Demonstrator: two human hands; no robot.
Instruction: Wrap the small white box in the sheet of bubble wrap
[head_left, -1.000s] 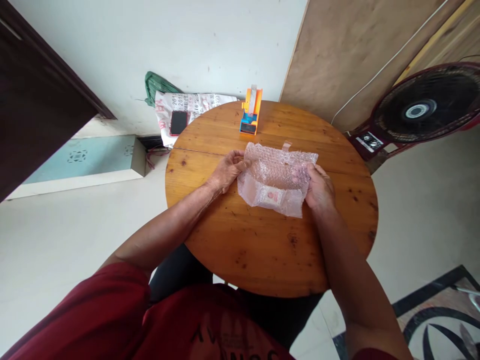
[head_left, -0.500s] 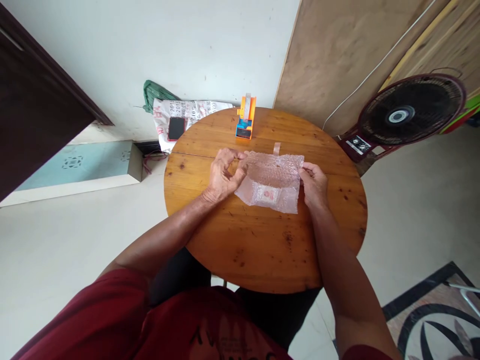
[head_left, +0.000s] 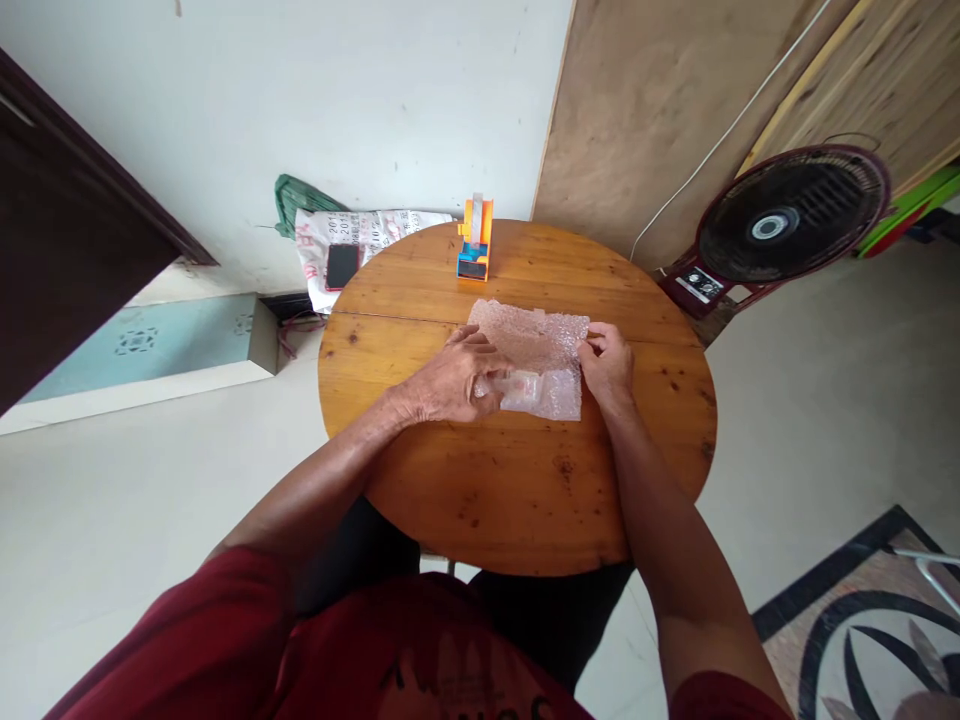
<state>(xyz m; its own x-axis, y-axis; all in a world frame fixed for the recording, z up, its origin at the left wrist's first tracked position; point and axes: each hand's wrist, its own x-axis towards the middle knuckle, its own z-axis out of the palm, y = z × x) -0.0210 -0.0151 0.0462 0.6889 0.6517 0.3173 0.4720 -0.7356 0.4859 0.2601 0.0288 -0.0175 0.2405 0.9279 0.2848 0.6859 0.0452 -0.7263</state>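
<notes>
A sheet of clear bubble wrap [head_left: 536, 335] lies on the round wooden table [head_left: 480, 480], its near part folded up. Under the folded layer sits a small pale packet [head_left: 527, 386] with faint red print, partly hidden by my fingers. My left hand [head_left: 466, 375] is closed over the wrap's near left side, its fingers curled down beside the packet. At the right edge, my right hand [head_left: 609, 362] pinches the wrap between thumb and fingers.
An orange and blue tape dispenser [head_left: 475, 240] stands at the table's back edge. Behind the table's left side, a phone [head_left: 343, 267] rests on a printed white sack [head_left: 390, 228]. A fan [head_left: 780, 225] stands to the right, a pale blue ledge [head_left: 150, 340] to the left.
My left hand has moved from the wrap's upper left corner down and toward me, onto its near left side by the packet. My right hand keeps its pinch on the right edge.
</notes>
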